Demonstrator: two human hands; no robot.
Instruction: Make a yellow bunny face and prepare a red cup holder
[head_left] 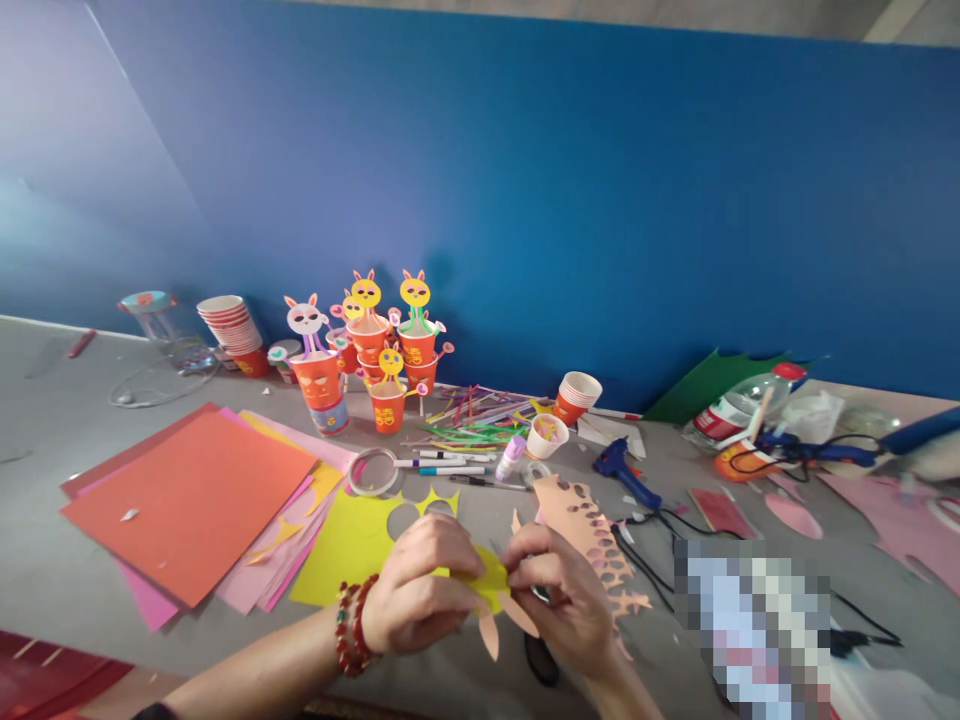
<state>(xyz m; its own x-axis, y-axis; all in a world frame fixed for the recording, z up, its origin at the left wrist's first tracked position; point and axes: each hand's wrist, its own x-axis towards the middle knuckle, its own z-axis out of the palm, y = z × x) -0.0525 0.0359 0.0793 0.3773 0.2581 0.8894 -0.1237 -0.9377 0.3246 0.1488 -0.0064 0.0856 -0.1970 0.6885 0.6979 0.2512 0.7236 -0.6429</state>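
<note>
Both left hand (427,580) and right hand (561,595) pinch a yellow cutout (493,578) between fingers (531,543), peach ears (489,637) pointing lengthwise toward the wearer.

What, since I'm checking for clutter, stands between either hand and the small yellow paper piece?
Nothing visible: the left hand and right hand both have fingers on the yellow paper. A peach strip shows just below it.

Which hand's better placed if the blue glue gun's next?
Right hand, likely: it's nearer the blue glue gun, which lies to its right. Left hand is farther; both hold the yellow paper piece.
</note>
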